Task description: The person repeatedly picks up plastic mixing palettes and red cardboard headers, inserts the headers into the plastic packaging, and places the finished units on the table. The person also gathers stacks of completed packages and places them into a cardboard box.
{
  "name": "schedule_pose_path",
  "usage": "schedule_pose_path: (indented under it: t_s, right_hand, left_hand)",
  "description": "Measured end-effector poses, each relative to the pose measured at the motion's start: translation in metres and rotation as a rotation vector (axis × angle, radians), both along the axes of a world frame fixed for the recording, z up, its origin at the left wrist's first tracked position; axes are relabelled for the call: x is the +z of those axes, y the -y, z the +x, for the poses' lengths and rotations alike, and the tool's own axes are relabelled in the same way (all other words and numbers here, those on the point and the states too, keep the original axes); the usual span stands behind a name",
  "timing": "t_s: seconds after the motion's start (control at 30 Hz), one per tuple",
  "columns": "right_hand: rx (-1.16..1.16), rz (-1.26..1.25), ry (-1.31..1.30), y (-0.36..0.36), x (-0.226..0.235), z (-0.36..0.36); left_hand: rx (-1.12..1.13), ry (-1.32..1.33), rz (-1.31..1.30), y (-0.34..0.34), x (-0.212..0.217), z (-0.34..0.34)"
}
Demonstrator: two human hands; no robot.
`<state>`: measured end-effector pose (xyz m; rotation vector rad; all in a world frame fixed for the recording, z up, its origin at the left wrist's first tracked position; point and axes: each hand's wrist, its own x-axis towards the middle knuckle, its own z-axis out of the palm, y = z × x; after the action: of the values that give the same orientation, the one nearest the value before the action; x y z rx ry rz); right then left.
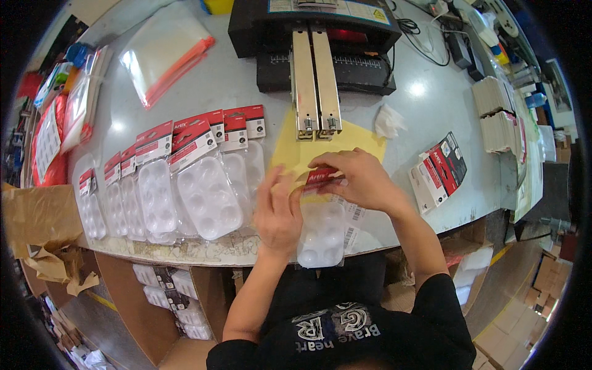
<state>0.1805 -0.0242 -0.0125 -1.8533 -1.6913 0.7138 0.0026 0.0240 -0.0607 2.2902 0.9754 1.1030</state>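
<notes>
Fingers of the right hand (362, 177) look clamped on the red header card (319, 179), bent over its far and right edges. Those of the left hand (279, 213) are curled at its left end, the thumb close against it; blur hides whether they grip, so I cannot tell. Just nearer the body than the fingers lies the white palette (321, 233) in its clear bag (354, 221), its lower end reaching past the near edge of the counter (425, 114).

Working this card well probably calls for a light, even hold at both ends, keeping it square to the bag and free of creases. The thin film may slip or wrinkle, and the overhanging palette could pull the bag askew, so its weight seems worth supporting.

Under the fingers and beyond them spreads a yellow sheet (285, 145). Straight ahead, two metal bars (303, 86) reach toward the hands and limit room for lifting forward. Bagged palettes (208, 200) crowd close on the left hand's outer side, leaving that elbow little sideways space. Beyond the right fingers sits a crumpled white tissue (389, 121); farther right, loose cards (439, 174). Farthest ahead stands the black machine (246, 28), with cables (422, 46) to its right and clear sleeves (161, 55) to its left.
</notes>
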Motion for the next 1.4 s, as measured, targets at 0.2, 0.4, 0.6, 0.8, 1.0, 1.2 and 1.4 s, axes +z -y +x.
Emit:
schedule_pose_path:
  t_s: [0.2,0.4,0.6,0.8,1.0,1.2,1.4]
  right_hand:
    - [-0.156,-0.053,0.015,0.004,-0.009,0.012]
    - [-0.224,0.011,-0.059,0.011,0.024,0.015]
    - [-0.001,-0.060,-0.163,0.016,0.050,0.025]
    - [-0.029,-0.115,-0.217,0.016,0.043,0.014]
    - [0.043,-0.095,-0.189,0.020,0.046,0.010]
    - [0.080,-0.022,-0.114,0.016,0.041,0.011]
    - [-0.283,-0.341,-0.386,0.030,0.036,0.017]
  left_hand:
    - [0.117,-0.428,-0.270,0.020,0.006,-0.008]
    - [-0.030,-0.287,-0.396,0.020,0.007,-0.003]
    - [-0.414,0.498,-1.428,0.022,0.037,-0.012]
    - [-0.266,0.397,-1.284,0.020,0.055,-0.016]
    - [-0.251,0.281,-1.223,0.020,0.054,-0.013]
    - [-0.184,0.257,-1.114,0.022,0.054,-0.011]
    - [0.016,0.392,-0.994,0.010,0.045,-0.013]
